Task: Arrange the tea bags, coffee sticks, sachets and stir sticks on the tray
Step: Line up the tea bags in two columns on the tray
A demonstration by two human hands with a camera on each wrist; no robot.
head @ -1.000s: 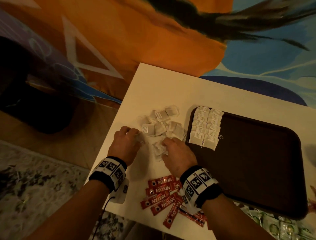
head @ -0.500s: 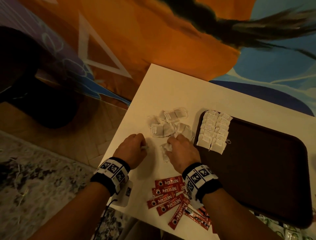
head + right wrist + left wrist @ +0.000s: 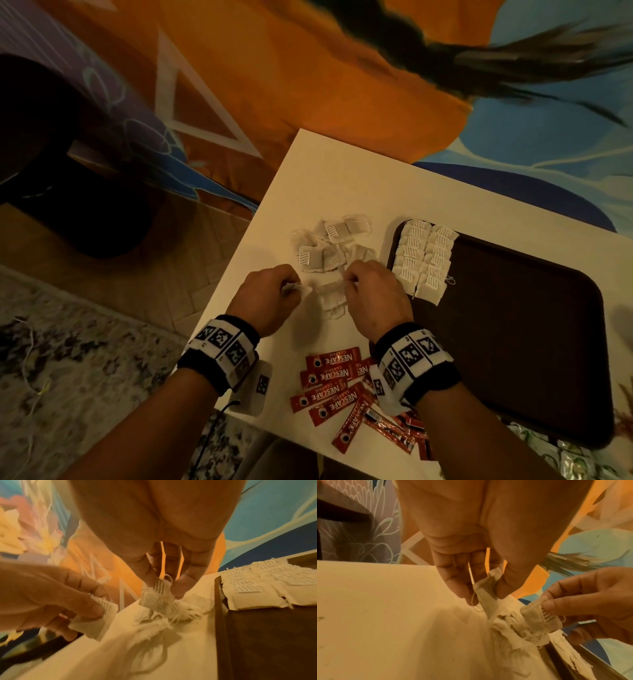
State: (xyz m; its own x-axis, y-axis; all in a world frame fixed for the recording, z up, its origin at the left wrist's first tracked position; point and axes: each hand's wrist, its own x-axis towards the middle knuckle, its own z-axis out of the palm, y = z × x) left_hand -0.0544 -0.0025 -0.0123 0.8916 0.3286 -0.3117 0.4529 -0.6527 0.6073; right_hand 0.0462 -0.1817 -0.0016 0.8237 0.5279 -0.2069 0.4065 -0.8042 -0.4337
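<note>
Left hand [image 3: 270,298]: has lifted one tea bag [image 3: 485,595] off the pile, pinched by thumb and fingers
Right hand [image 3: 373,294]: pinches another bag [image 3: 154,599], now raised
Meaning: both seem ready for the tray [image 3: 513,342] rows

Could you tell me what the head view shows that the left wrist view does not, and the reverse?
Only the head view shows the red coffee sticks near the table's front edge, the whole brown tray, and the two tidy rows of tea bags at its left end.

Only the left wrist view shows the left hand's grip from below: thumb and fingers pinching a tea bag, its string dangling.

Both show the right hand pinching another tea bag above the loose pile.
</note>
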